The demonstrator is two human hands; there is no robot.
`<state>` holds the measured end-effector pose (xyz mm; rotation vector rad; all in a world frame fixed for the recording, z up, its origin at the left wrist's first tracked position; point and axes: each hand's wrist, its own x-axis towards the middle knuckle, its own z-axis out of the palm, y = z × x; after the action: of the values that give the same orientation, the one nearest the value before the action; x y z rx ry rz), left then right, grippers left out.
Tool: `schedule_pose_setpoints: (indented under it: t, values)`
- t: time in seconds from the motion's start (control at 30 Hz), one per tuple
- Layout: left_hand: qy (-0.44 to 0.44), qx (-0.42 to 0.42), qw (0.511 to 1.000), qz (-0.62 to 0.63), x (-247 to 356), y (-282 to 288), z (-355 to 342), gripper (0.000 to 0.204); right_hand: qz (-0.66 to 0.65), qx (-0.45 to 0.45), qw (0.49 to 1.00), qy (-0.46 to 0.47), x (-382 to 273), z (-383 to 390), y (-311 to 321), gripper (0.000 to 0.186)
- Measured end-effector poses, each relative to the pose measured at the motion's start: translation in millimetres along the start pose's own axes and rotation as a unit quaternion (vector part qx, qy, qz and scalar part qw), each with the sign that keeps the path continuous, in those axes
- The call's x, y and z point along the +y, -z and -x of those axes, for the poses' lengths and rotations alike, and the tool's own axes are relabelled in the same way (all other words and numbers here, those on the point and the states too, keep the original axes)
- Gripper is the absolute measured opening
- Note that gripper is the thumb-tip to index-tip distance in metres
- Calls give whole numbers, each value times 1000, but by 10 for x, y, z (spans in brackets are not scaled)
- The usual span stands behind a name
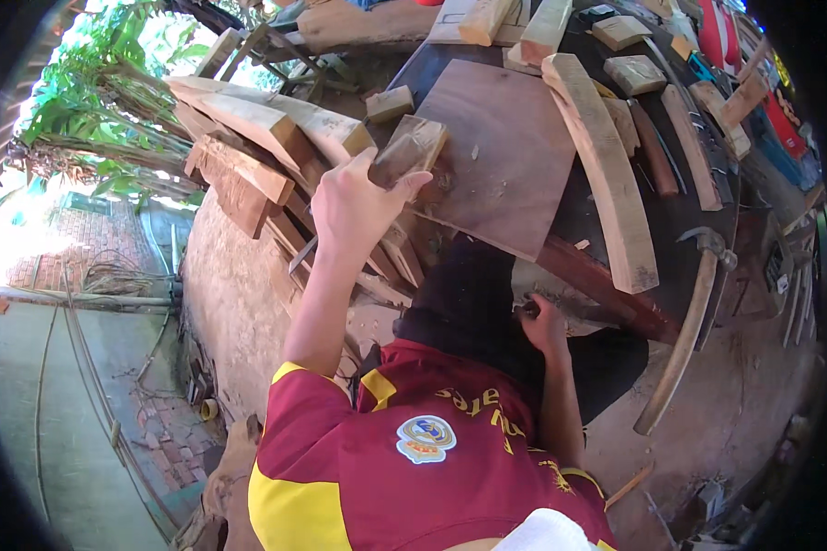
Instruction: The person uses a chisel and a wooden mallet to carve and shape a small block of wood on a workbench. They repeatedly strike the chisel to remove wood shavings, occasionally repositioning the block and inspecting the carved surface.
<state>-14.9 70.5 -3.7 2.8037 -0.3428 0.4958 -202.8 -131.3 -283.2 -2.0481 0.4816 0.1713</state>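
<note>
Left hand: our left hand (354, 204) is resting at the near end of a short, rectangular brown wooden block (413, 147), thumb and forefinger standing wide apart; we cannot tell how firmly it is gripping.
Block: it is lying by the left edge of a flat, reddish-brown wooden board (505, 138), just right of a stack of pale sawn timbers (257, 119).
Right hand: our right hand (547, 326) is hanging low beside the black trousers (469, 280), fingers curling; we cannot tell whether it is holding anything.
Right side: a long, curved, pale wooden piece (602, 174) and a wooden-handled claw hammer (685, 331) are lying untouched.
Progress: the block is showing squared faces, so rough shaping is seemingly done; we are seeing no joint made, and cannot judge what is remaining.
</note>
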Motion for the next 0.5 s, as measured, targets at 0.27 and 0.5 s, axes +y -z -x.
schedule_pose_setpoints:
  t: [0.27, 0.5]
  values:
    - [68, 142, 969, 192, -376, 312, 231, 33, -19, 50, 996, 77, 1, 15, 11, 36]
    - [-197, 88, 935, 280, -442, 287, 408, 23, -102, 59, 985, 124, -757, 177, 237, 32]
